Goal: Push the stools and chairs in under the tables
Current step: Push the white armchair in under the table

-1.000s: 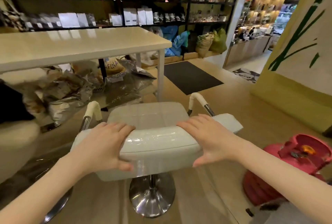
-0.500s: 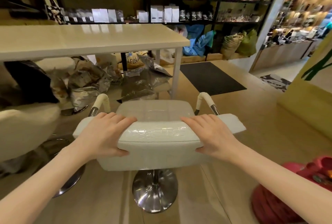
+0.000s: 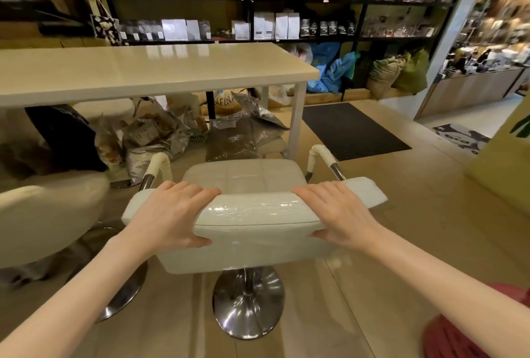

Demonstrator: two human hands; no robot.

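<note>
While both hands grip the chair's backrest (image 3: 252,214), left hand (image 3: 169,214) and right hand (image 3: 338,211) curl fingers over the top with thumbs behind. Seat sits just ahead of the hands, short of the bench (image 3: 143,70), chrome base (image 3: 248,304) below them on the floor.

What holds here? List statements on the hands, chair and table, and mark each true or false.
1. Both hands grip the chair's backrest. True: left hand and right hand curl over its top edge.
2. The chair is fully under the table. False: the whole seat is short of the table's edge.
3. The chair stands on four legs. False: it has one post on a round chrome base.
4. Bags lie under the table. True.
</note>
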